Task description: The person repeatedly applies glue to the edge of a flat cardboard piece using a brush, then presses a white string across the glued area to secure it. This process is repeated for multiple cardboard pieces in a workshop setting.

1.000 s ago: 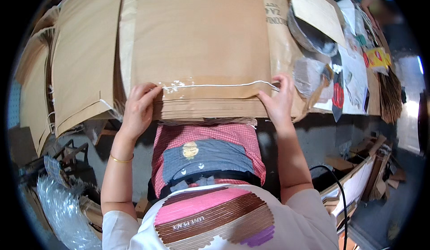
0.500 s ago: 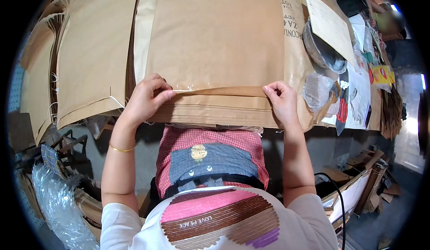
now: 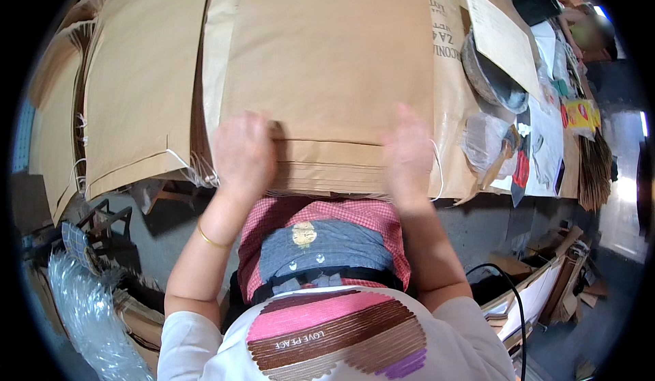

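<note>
- Brown kraft paper fills the centre: a thick stack of large flat brown paper sacks (image 3: 327, 74) lies on the table straight ahead of the person, its near edge hanging just above their waist.
- The left hand (image 3: 244, 154) rests palm down on the stack's near left corner. It is blurred; the fingers look spread flat on the top sheet, and whether they pinch any sheet cannot be told.
- The right hand (image 3: 408, 152) lies on the near right corner, also blurred, fingers pointing away across the paper; its grip cannot be told either.
- A thin gold bangle (image 3: 211, 238) circles the left wrist.
- To the left, a second pile of brown paper sacks with loose white stitching threads (image 3: 136, 88) lies beside the centre stack, and more piles fan out beyond it.
- To the right, a round grey metal bowl (image 3: 495, 77) sits partly under a pale cardboard sheet (image 3: 501, 36), among crumpled clear plastic and printed papers.
- Lower left, by the floor, is a clear bubble-wrap bundle (image 3: 89, 313).
- Lower right, a black cable (image 3: 508, 299) curves beside flattened cardboard scraps.
</note>
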### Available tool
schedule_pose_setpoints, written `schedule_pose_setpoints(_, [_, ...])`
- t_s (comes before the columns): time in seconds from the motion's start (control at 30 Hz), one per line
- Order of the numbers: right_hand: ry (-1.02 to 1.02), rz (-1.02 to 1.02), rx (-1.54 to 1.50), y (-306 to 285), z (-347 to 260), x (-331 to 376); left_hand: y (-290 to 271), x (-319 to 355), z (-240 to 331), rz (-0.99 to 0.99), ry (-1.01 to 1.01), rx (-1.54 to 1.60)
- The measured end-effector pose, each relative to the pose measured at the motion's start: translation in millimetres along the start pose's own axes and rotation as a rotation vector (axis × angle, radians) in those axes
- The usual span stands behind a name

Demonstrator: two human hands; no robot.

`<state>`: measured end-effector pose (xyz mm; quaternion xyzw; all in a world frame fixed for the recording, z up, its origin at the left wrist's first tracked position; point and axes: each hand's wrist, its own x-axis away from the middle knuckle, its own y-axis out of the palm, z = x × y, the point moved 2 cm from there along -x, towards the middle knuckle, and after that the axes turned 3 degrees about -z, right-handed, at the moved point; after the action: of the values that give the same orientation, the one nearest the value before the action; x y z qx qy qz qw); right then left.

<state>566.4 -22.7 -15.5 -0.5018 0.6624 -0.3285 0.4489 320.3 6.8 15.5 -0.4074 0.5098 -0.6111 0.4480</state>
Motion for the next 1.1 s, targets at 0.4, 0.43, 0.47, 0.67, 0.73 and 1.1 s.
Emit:
schedule_pose_setpoints(0.4, [0.167,-0.033,0.312,-18.1,52.8,31.8,23.8,13.6,-35.9,0.014,0.075,0.166])
schedule_pose_setpoints(0.43, [0.193,-0.035,0.370,-18.7,53.7,31.1,26.5,12.8,-38.4,0.066,0.065,0.265])
schedule_pose_setpoints(0.47, [0.165,-0.020,0.304,-21.8,49.2,28.4,25.8,12.4,-39.4,0.061,0.063,0.282])
schedule_pose_setpoints(0.67, [0.581,0.090,-1.423,-67.4,57.6,25.9,15.1,21.0,-60.9,0.333,-0.088,0.455])
schedule_pose_setpoints(0.73, [0.469,-0.084,-1.468,-95.0,52.3,27.4,11.9,27.8,-57.1,0.334,-0.159,1.354])
schedule_pose_setpoints(1.1, [0.105,-0.201,-0.814,12.1,-44.9,-0.9,-37.4,106.1,-156.7,0.769,-0.223,0.528])
